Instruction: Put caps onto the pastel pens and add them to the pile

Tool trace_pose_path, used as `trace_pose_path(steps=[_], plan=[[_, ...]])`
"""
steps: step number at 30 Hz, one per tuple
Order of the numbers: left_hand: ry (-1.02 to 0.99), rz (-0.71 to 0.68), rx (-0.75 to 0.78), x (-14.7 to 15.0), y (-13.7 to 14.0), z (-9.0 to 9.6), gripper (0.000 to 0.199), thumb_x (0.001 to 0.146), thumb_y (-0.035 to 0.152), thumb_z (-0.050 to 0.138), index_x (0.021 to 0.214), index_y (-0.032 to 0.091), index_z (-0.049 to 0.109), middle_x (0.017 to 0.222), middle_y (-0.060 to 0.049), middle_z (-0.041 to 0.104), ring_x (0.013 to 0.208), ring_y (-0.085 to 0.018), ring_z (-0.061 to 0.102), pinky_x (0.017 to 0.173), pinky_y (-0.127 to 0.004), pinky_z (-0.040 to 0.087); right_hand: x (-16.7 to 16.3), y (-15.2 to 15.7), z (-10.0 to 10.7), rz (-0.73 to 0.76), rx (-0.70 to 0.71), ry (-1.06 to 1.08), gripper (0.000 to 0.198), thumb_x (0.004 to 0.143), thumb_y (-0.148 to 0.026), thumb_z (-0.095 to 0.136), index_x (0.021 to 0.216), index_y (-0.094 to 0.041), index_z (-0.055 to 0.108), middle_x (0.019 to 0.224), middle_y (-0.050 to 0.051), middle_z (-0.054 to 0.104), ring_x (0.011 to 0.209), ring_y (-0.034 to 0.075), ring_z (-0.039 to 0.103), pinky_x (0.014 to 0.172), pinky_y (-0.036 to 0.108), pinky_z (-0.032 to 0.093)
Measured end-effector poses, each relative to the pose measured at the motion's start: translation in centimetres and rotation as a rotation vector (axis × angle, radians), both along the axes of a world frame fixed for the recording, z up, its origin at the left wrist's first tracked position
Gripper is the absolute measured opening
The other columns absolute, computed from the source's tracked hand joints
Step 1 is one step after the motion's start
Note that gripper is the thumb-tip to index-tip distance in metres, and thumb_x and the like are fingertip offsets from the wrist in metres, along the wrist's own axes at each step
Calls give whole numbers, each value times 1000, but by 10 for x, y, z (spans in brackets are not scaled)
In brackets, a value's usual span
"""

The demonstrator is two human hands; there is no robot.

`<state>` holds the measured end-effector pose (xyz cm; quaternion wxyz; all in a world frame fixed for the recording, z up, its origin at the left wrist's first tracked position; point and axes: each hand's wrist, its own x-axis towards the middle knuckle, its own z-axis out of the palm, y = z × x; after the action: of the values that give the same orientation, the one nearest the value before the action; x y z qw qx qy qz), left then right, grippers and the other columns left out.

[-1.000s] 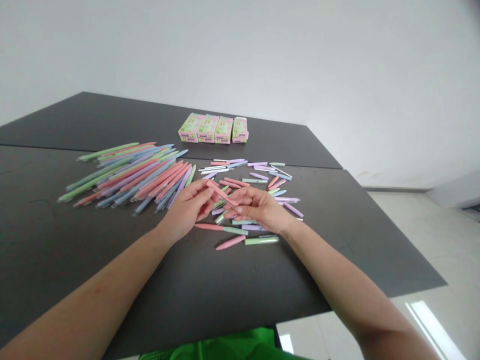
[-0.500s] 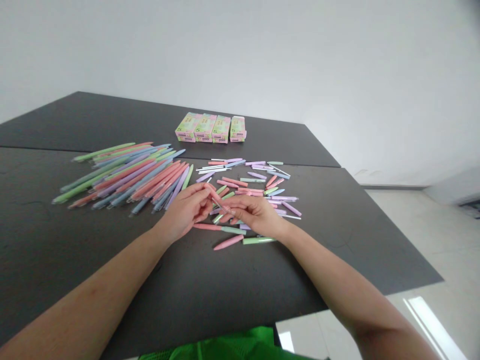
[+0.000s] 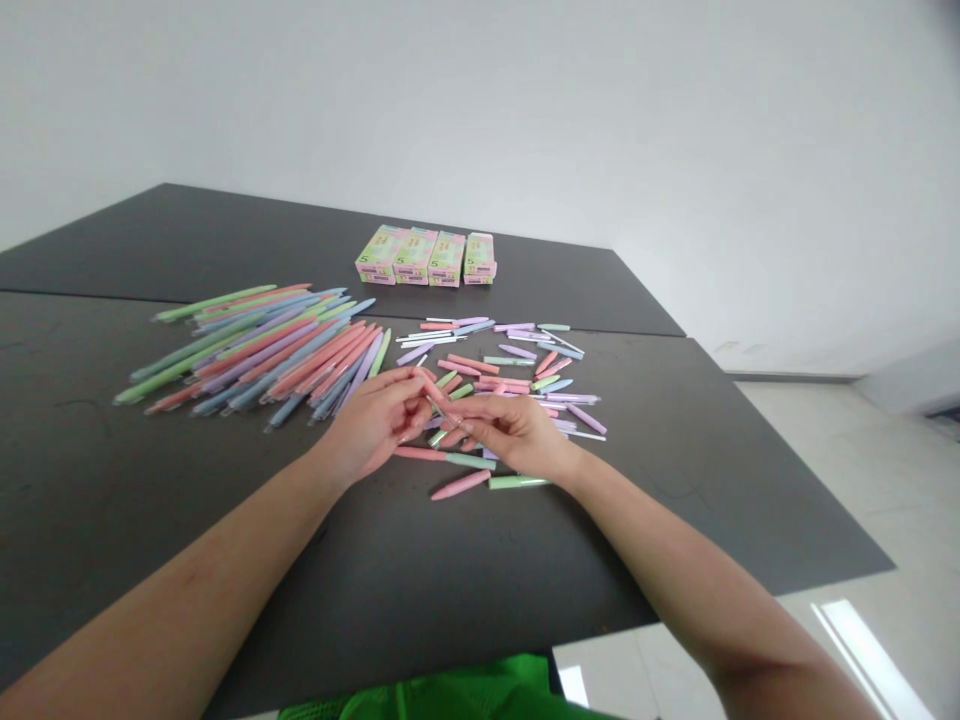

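Observation:
Over the loose pen parts, my left hand [image 3: 376, 424] pinches one end of a pink pen [image 3: 433, 391]. My right hand [image 3: 525, 432] has its fingers closed around the pen's other end, which looks thin and partly clear; the fingers hide most of it. Beneath and around both hands lie scattered pen parts in pink, purple, green and blue. Closest to me are a pink pen tip section [image 3: 460, 486] and a light green barrel [image 3: 517, 482]. A red and green pen piece [image 3: 424, 454] lies just below my left fingertips.
To the left is a large heap of whole pens [image 3: 255, 350] in mixed colours. Several small pink and green boxes [image 3: 411, 256] stand in a row at the back of the dark table [image 3: 465, 580]. White refills [image 3: 426, 341] lie behind my hands. A wall rises behind the table.
The view has shifted a little, so the table and pens appear slightly farther right. Both hands keep nearly the same grip on the pink pen, with only small finger movement.

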<state>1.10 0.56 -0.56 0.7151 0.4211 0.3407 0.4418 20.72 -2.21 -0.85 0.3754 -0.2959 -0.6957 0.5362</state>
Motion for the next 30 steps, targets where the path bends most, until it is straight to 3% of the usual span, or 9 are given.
trace_pose_path(steps=[6,30], plan=[[-26,11,-22,2,-1,2,9,81,21,63,80,12,65,68,-4,60,55,-10,53,41,-17,33,-1,0,-1,-14,-55,26,34,91,-32,58,123,-22,65,96,5,72,91,18,73,76,30,61],[-58,-7,-36,1,0,0,10,84,18,60,81,10,66,66,-3,58,56,-9,53,44,-16,37,0,1,1,8,-137,79,34,88,-32,62,121,-24,66,100,4,72,91,17,73,75,28,61]])
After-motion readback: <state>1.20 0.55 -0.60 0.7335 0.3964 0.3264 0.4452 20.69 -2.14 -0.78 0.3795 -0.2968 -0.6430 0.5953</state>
